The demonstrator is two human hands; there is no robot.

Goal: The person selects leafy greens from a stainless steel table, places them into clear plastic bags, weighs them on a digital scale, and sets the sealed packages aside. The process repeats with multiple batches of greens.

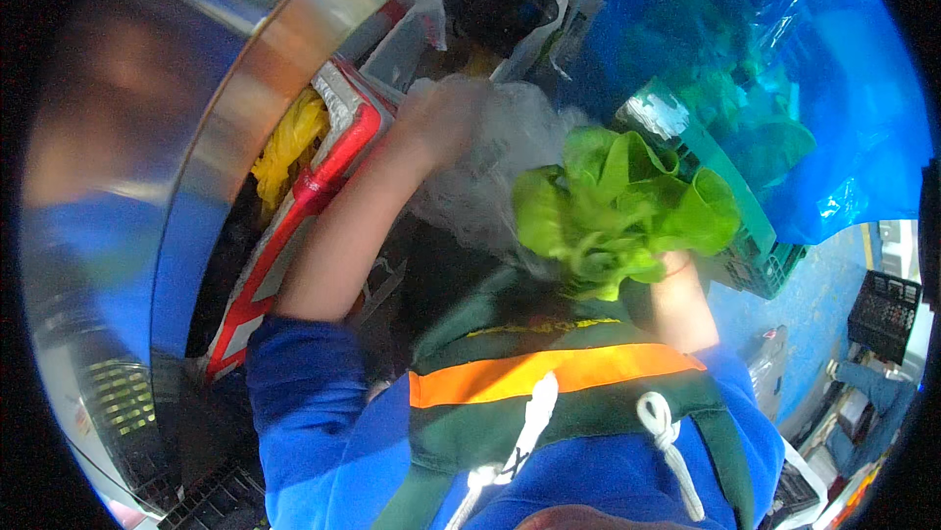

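I see bright-green, loose-leaved lettuce head (627, 211) at right wrist (678, 275), hiding right hand; grip unclear. Left hand (454, 123), blurred, at translucent plastic bag (529, 133), grip also unclear. Lettuce likely light, fragile: hold by base.

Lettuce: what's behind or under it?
The right forearm meets the lower edge of the lettuce, which hides the right hand's fingers, so the grip can't be seen. Clear plastic shows at left; anything else behind is covered.
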